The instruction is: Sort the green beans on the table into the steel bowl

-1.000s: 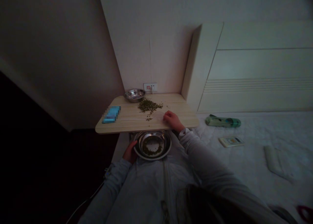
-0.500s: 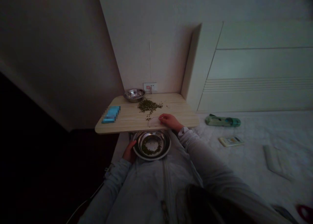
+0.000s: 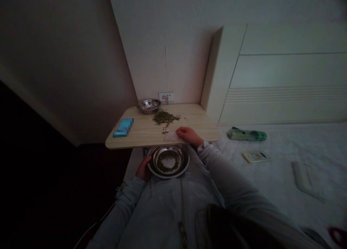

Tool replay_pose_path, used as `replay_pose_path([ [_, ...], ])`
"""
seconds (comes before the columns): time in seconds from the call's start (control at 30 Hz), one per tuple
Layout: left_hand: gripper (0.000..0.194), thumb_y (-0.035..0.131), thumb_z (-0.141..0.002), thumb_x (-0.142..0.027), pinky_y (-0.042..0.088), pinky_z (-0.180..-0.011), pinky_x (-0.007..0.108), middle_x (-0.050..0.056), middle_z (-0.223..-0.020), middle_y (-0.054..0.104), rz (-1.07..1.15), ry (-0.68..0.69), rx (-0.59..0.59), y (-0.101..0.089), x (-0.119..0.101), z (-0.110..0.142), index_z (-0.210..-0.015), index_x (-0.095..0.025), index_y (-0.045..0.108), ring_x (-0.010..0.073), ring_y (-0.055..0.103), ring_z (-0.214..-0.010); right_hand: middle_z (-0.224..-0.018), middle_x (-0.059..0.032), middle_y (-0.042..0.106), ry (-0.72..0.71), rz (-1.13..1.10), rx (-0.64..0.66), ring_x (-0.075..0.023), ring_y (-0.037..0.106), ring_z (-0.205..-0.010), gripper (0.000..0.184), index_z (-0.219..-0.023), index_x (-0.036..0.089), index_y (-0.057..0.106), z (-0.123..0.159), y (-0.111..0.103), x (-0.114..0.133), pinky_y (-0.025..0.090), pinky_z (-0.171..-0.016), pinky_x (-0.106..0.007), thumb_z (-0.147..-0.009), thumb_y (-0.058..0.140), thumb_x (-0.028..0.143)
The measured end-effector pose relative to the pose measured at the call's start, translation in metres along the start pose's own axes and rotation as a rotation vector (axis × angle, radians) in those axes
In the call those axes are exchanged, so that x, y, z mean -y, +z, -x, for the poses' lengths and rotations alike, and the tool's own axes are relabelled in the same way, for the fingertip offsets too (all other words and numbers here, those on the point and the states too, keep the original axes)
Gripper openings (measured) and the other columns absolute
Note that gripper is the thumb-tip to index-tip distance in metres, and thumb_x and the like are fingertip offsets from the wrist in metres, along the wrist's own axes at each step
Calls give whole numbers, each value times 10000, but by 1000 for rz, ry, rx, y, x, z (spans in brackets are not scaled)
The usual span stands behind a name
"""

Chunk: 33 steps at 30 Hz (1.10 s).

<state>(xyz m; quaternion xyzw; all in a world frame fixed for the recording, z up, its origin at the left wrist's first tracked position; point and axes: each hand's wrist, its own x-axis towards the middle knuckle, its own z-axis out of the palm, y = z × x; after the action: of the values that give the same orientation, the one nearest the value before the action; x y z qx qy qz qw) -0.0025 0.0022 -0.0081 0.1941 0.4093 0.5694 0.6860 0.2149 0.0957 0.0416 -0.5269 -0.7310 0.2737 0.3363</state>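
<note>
Right hand point(image 3: 187, 134) pinches a sheet point(image 3: 170, 136), seeds point(image 3: 163, 117) at the sheet's eleven o'clock; left hand point(image 3: 144, 168) clasps the bowl point(image 3: 168, 176) at nine. Best lay the sheet flat, bowl snug under the tabletop point(image 3: 145, 133) at six.

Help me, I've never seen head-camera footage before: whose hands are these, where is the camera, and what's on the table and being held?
There is no machine here: these are a person's bare hands, seen by a camera worn on their head, looking forward and down. The left hand holds the side of a metal basin with small green grains inside. The right hand pinches a thin, pale, see-through piece, too faint to identify, at the wooden table. On the table lie a scattered grain pile, a metal bowl and a pixelated blue rectangle.
</note>
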Motion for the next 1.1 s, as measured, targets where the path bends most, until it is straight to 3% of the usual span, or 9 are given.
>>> replay_pose_path([
  [0.23,129,517,-618,-193,427,-732,292,20,-557,650,5,-36,1,-1,0,-1,-677,-176,631,201,595,-754,-624,7,573,19,-194,-11,-81,468,-583,234,-799,148,584,-2,-5,0,357,-594,-195,-656,441,266],
  [0.4,140,520,-619,-213,430,-725,292,23,-601,661,4,-51,17,-2,1,-1,-700,-184,630,203,592,-768,-621,-8,548,139,-417,-212,-76,450,-525,292,-861,116,541,-23,-7,-8,361,-524,-194,-671,400,287],
  [0.5,108,533,-610,-203,436,-699,270,8,-541,645,1,-31,-7,-3,0,-1,-660,-183,627,185,602,-708,-632,-12,549,199,-334,-335,-81,457,-529,293,-880,124,532,-33,-2,-12,367,-533,-204,-680,383,279],
  [0.6,98,531,-610,-193,438,-689,256,1,-512,634,4,-11,-11,-3,0,-1,-633,-179,625,173,604,-673,-647,-12,558,168,-181,-393,-95,483,-581,270,-873,151,542,-33,3,-12,376,-594,-225,-686,388,270],
  [0.9,116,520,-617,-199,433,-710,283,7,-535,639,-3,-27,-8,1,0,2,-665,-184,625,188,601,-714,-659,-9,558,103,-30,-320,-108,488,-605,266,-897,180,547,-22,4,-4,371,-627,-242,-708,374,251],
  [1.1,98,519,-614,-184,436,-700,261,0,-500,625,-2,-13,-37,1,-1,1,-579,-184,611,175,602,-690,-658,-6,555,89,19,-289,-111,485,-620,247,-875,189,554,-20,4,-2,361,-626,-240,-710,380,250],
])
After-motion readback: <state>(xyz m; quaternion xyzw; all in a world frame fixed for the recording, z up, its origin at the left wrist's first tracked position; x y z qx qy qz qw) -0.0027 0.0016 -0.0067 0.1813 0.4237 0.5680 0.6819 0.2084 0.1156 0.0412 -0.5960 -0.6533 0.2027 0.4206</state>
